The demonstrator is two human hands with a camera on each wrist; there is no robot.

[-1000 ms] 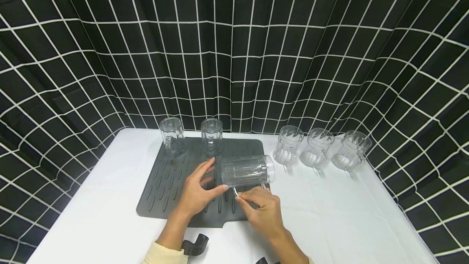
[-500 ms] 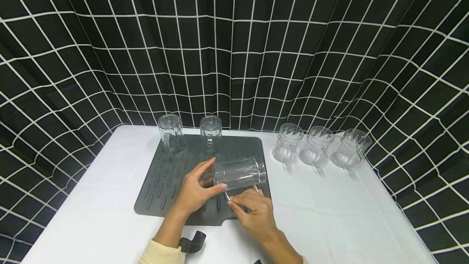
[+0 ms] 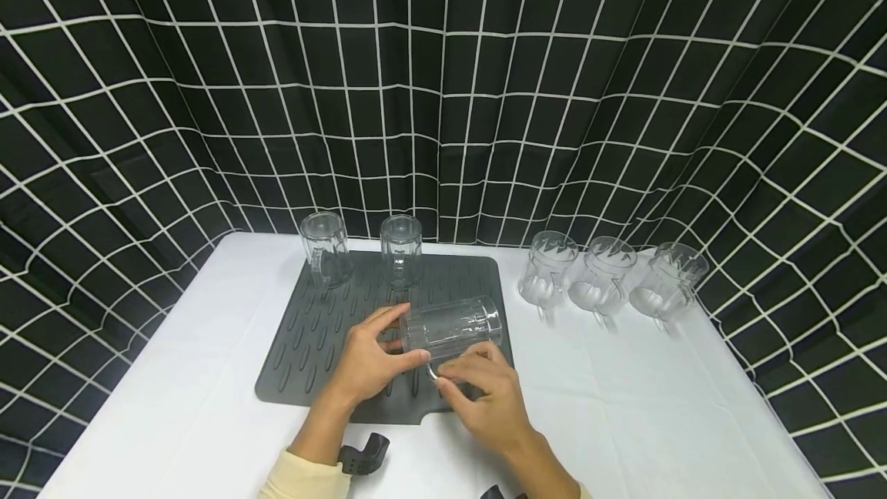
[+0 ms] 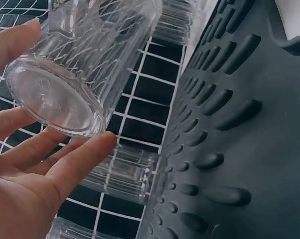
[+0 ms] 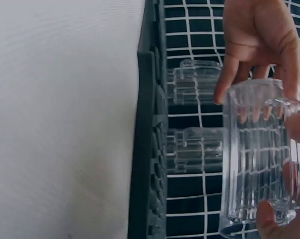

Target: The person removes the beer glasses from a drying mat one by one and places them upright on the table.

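Note:
A clear glass mug (image 3: 452, 327) lies sideways in the air above the grey ridged mat (image 3: 298, 364), its base to the left and its mouth to the right. My left hand (image 3: 370, 360) holds the base end between thumb and fingers; the left wrist view shows the fingertips on the round base (image 4: 55, 97). My right hand (image 3: 488, 399) pinches the mug's handle (image 3: 432, 370), which points toward me, and its other fingers lie near the rim. In the right wrist view, the right hand (image 5: 286, 224) is partly cut off.
Two more glass mugs, one at the far left (image 3: 327, 252) and one beside it (image 3: 401, 252), stand upside down on the mat's back edge. Three upright mugs (image 3: 601, 276) stand in a row on the white table (image 3: 644, 422) at right. A black gridded curtain (image 3: 443, 98) surrounds the back.
The mug has moved slightly left, so its base now sits between my left thumb and fingers. My right hand came along with it, and its fingers have shifted up toward the rim.

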